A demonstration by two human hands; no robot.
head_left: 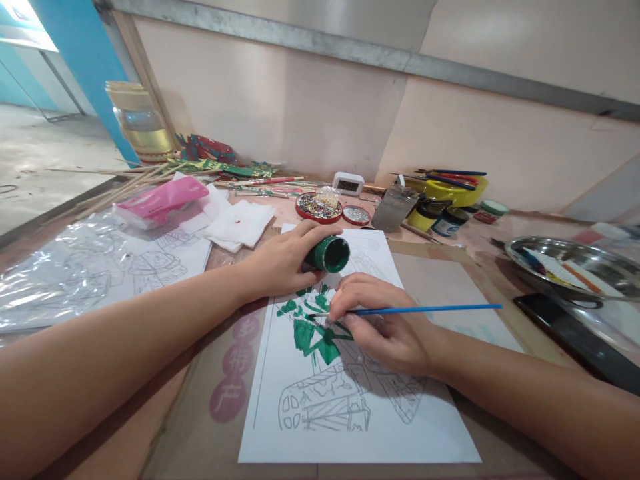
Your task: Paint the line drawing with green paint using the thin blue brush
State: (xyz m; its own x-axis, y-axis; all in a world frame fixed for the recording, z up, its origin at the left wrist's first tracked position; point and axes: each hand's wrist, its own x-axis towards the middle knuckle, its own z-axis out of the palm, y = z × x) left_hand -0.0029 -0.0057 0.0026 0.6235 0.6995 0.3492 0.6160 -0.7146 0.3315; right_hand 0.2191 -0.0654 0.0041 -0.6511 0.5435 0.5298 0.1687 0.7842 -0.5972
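Observation:
My left hand [293,259] is wrapped round a small jar of green paint [334,254], tilted so that its open mouth faces me, above the top of the paper. In my right hand [383,323] is a thin paintbrush [430,309] with a blue handle, pinched between thumb and fingers. Its dark tip meets the green painted leaves on the drawing [327,413]. The sheet carries pencil outlines, with green filling several shapes in the upper middle. My right hand rests on the sheet and hides part of the outlines.
Under the paper lies a cardboard sheet [200,407]. Left are plastic-covered drawings [90,267], a pink packet [163,200] and white tissues [245,223]. Behind stand a bead tin [317,208], a small clock [349,183], a water container [395,207] and paint jars [449,222]. A metal bowl [555,280] and black phone [565,333] sit right.

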